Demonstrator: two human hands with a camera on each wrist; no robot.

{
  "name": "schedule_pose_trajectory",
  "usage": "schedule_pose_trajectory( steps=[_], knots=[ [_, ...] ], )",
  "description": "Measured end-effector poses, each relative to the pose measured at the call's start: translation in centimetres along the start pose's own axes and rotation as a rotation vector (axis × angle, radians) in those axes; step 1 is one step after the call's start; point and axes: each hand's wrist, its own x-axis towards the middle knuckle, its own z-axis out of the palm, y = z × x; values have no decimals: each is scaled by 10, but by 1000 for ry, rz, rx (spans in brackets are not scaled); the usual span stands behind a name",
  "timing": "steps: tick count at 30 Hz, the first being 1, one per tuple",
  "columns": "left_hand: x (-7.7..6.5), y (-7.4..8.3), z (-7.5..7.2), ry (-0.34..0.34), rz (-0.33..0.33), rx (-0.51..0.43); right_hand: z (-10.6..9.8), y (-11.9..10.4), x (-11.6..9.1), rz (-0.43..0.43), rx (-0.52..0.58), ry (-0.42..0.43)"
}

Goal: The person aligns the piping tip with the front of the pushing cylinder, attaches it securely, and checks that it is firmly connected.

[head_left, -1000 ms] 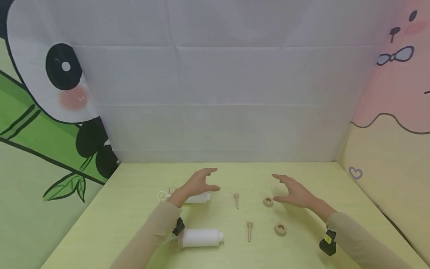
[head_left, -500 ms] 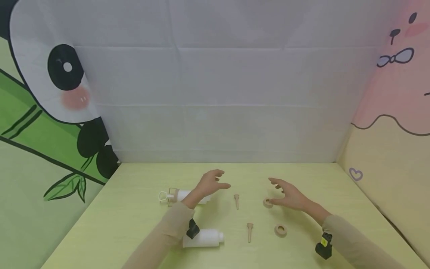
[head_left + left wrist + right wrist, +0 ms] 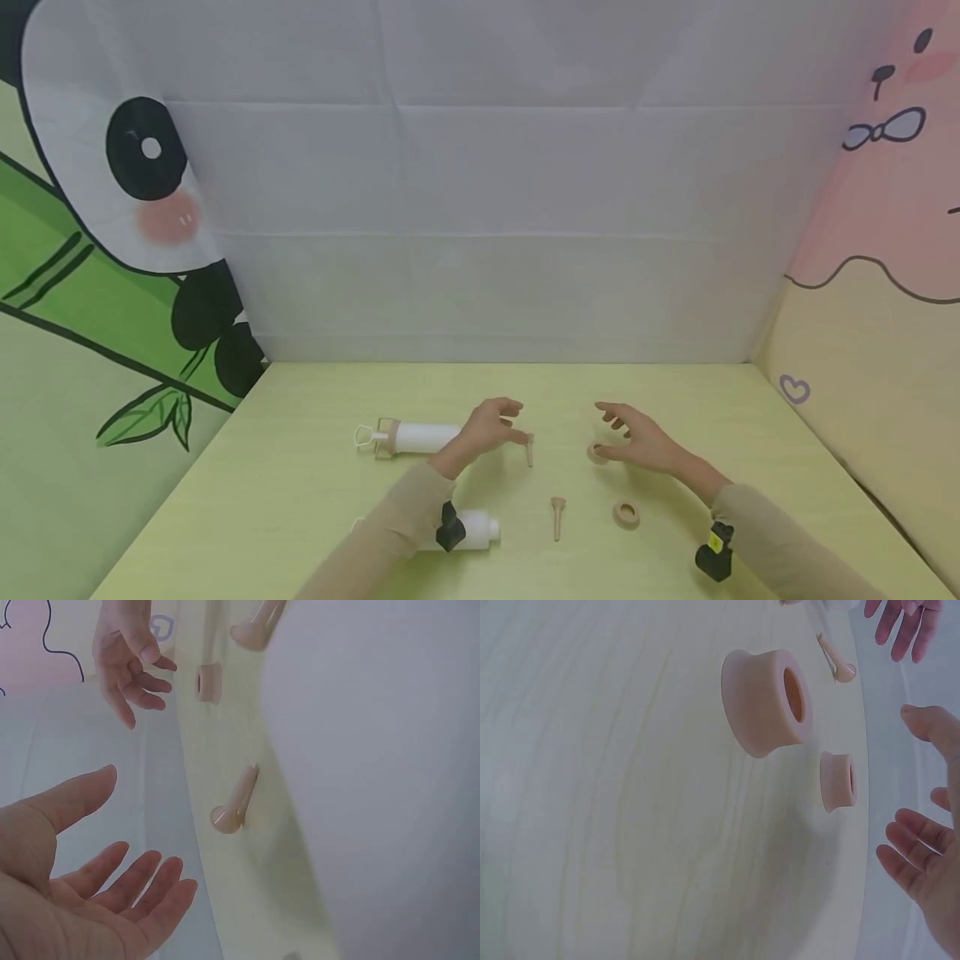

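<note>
In the head view my left hand point(image 3: 487, 427) hovers over the table, thumb tip overlapping the head of the far beige funnel-shaped nozzle point(image 3: 530, 454). Its fingers are loosely bent with nothing between them, as the left wrist view shows beside that nozzle point(image 3: 236, 802). My right hand point(image 3: 647, 440) is held above the far beige ring point(image 3: 593, 455), partly covering it; thumb and fingers stand apart, holding nothing. In the right wrist view the far ring point(image 3: 835, 782) lies on the table beyond the larger-looking near ring point(image 3: 761, 705).
A white plunger tube point(image 3: 425, 437) with a beige collar and looped handle lies at the back left. A second white tube point(image 3: 476, 528) is partly hidden by my left forearm. Near the front lie another nozzle point(image 3: 557, 518) and ring point(image 3: 626, 514). A white cloth point(image 3: 510, 292) backs the table.
My left hand has moved right and a little nearer, from over the far tube to the far nozzle, uncovering that tube's handle. My right hand has shifted slightly left and lower over the far ring.
</note>
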Motion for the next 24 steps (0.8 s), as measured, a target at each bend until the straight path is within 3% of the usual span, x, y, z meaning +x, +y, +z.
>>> schedule_pose_trajectory(
  steps=[13, 24],
  knots=[
    [6, -1, 20, 11, -115, -89, 7, 2, 0, 35, 12, -34],
    [16, -9, 19, -28, -130, -34, 8, 5, -3, 23, -17, -15]
  ],
)
